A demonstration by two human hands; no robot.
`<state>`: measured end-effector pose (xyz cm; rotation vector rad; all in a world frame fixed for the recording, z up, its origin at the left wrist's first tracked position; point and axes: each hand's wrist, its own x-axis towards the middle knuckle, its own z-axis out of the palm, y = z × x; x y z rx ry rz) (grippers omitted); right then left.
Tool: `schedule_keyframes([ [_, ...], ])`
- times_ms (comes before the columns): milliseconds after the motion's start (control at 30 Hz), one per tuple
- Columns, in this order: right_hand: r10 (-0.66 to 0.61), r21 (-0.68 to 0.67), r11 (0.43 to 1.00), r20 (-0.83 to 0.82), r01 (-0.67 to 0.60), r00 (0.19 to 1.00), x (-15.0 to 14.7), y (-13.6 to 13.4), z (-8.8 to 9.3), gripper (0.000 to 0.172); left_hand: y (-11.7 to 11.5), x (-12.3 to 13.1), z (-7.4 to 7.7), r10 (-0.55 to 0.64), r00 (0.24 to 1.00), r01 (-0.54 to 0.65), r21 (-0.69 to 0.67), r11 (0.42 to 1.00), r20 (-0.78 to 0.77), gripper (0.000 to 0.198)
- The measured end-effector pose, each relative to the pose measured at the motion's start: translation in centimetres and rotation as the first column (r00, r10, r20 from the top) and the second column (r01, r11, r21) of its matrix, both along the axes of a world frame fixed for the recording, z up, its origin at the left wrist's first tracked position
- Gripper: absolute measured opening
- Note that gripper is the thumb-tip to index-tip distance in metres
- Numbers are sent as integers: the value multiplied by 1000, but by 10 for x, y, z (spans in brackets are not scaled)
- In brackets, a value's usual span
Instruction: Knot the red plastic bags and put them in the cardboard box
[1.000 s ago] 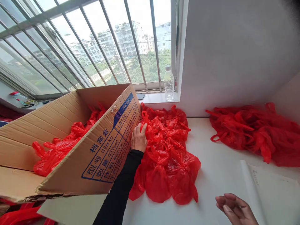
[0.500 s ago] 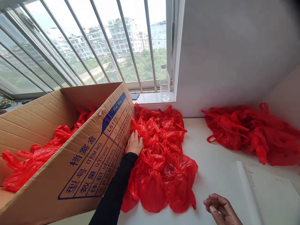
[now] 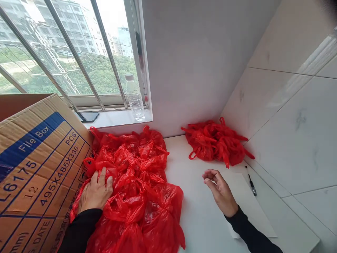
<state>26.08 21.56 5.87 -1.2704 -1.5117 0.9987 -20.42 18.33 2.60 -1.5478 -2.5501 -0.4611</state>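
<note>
Several tied red plastic bags (image 3: 160, 207) stand in packed rows on the white table. On the left part of this group rests my left hand (image 3: 97, 191), back upward, with its fingers laid over a bag and the thumb apart. To the right, my right hand (image 3: 217, 188) hovers over the table with curved fingers, a gap to the thumb and nothing held. Beyond it lies a loose heap of red plastic bags (image 3: 213, 140) against the wall. The cardboard box (image 3: 39, 154) stands close beside my left hand; its contents are out of sight now.
On the windowsill stand a clear plastic bottle (image 3: 135, 100) and a phone (image 3: 88, 116) lying flat. A sheet of paper (image 3: 250, 207) and a black pen (image 3: 252, 182) lie at the right, near the tiled wall (image 3: 297, 140). Metal bars (image 3: 110, 52) cross the window.
The view has turned right and closer, bringing the pen and tiled wall into sight. My left hand stays on the bags beside the box. My right hand has reached forward over the table.
</note>
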Motion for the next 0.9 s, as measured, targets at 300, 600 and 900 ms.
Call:
schedule_keyframes([
  [300,-170,250,964,301,94,938,-4,138,17,30,3,7,-2,16,995,-22,-64,998,-94,63],
  [600,-179,299,952,398,57,900,-10,169,22,33,1,11,-2,30,999,-29,-23,999,13,60],
  [900,-108,399,917,260,-5,960,3,94,87,39,-33,56,74,-56,979,-8,312,950,195,60],
])
